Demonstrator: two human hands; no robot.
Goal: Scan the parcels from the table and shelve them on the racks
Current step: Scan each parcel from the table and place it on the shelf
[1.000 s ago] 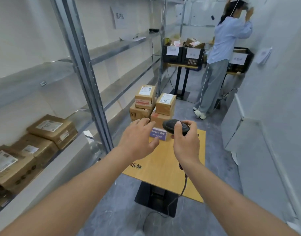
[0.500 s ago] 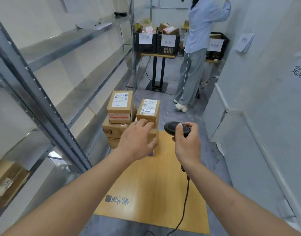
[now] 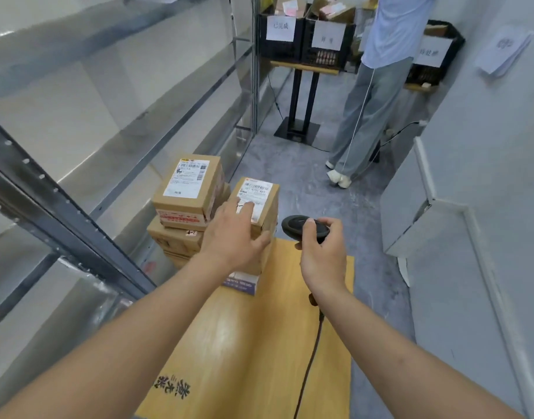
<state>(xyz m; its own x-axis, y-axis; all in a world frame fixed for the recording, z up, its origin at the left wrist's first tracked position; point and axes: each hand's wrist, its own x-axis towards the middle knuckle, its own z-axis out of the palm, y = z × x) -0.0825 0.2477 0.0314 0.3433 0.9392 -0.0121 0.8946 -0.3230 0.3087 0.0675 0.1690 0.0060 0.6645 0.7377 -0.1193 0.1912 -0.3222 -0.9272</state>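
Observation:
Several cardboard parcels are stacked at the far end of the wooden table (image 3: 259,343). My left hand (image 3: 234,234) lies on the top right parcel (image 3: 261,195), fingers over its white label and thumb against its near side. A second labelled parcel (image 3: 190,189) tops the left stack. A small white and purple box (image 3: 244,282) sits at the bottom of the right stack. My right hand (image 3: 320,255) grips a black barcode scanner (image 3: 299,226), its head just right of the held parcel and its cable hanging down.
Metal racks (image 3: 87,140) run along the left, their grey upright close to the table. Another person (image 3: 371,95) stands in the aisle ahead, beside black crates (image 3: 305,40) on a stand. A white wall and a cabinet (image 3: 411,213) close off the right side.
I have moved closer to the table and the view has tilted down. My left hand went from reaching toward the stack to resting on the top right parcel. The scanner stayed in my right hand.

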